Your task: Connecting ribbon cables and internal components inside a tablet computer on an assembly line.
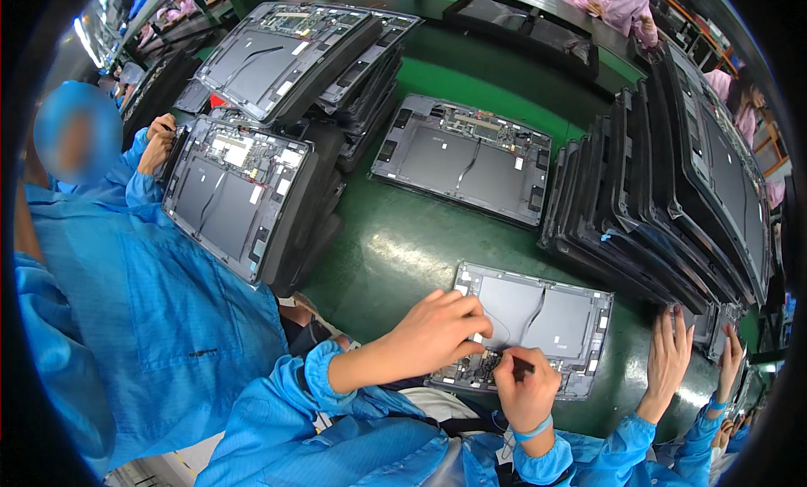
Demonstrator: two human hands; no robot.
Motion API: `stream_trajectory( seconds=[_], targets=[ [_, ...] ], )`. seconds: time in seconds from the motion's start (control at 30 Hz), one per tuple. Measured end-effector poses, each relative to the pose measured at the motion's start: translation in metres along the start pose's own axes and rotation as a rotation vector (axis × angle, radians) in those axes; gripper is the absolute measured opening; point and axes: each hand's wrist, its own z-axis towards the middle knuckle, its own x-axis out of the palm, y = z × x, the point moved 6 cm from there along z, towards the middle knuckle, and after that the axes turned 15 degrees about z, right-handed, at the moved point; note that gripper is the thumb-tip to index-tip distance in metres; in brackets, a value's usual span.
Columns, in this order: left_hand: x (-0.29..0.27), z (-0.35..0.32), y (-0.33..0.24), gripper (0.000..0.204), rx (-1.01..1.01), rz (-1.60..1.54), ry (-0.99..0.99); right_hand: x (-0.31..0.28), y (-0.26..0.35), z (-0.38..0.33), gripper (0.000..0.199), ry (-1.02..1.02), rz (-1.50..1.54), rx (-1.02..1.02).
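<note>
Sleeves [273,415] are bright blue, finely lined, gathered at the cuffs [323,378]. Light-blue band [534,430] circles right wrist [541,443]. Hands [429,340] are bare.

From this person's head, 1 wide view looks downward, near to the left hand [441,334] and right hand [530,390], and faces across the green table [399,243].

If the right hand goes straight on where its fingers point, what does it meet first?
Probably the left hand, just up and left; depth is unclear, so possibly the circuit board below.
</note>
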Motion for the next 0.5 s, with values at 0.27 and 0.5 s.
stream_trajectory(
  seconds=[0.27, 0.5],
  targets=[
    [0.004, 0.035, -0.001, 0.025, -0.133, 0.146, 0.493, -0.001, -0.036, -0.006, 0.006, -0.032, 0.297, 0.317],
    [-0.002, -0.009, 0.009, 0.025, 0.139, 0.021, 0.104, -0.004, -0.02, -0.001, 0.005, -0.05, 0.285, 0.204]
  ],
)
